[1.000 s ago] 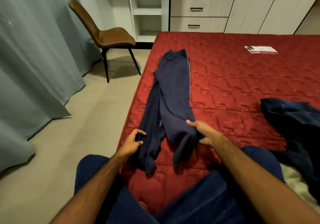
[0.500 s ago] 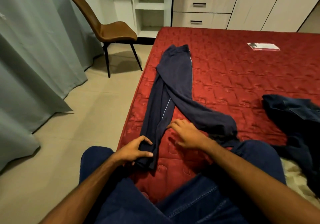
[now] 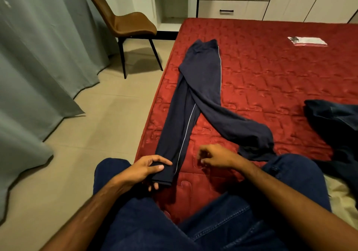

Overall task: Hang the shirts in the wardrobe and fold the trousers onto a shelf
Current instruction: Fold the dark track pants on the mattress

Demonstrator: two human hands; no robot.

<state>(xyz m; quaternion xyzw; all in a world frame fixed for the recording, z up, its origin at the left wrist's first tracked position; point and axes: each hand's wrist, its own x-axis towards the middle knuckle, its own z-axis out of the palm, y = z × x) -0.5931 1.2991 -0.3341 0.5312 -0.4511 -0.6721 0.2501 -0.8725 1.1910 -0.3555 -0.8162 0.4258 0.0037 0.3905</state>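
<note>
A grey curtain (image 3: 38, 60) is cut off by the left and top frame edges, its folds reaching the tiled floor (image 3: 100, 126), where a broad open strip is left between curtain and bed. One brown chair (image 3: 124, 22) is seen beside the open shelf unit (image 3: 170, 4); its top is cropped by the frame. The left hand (image 3: 143, 170) is recorded at the near left edge of the red mattress (image 3: 271, 72), thumb on top and fingers curled under, pinching the hem of one leg of the navy trousers (image 3: 201, 87); the fingertips beneath are partly hidden by cloth. One pair of trousers is counted, laid lengthwise close to the mattress's left edge, waistband away from the person, the second leg angled off to the right with its cuff bunched against the person's knee. The right hand (image 3: 217, 156) is blurred, fingers loosely curled above the mattress, nothing held. Two drawers (image 3: 230, 0) are counted behind the bed. One flat white-and-red packet (image 3: 308, 41) lies far right, detail illegible. One dark garment (image 3: 337, 122) is cut off by the right edge; its kind cannot be determined.
</note>
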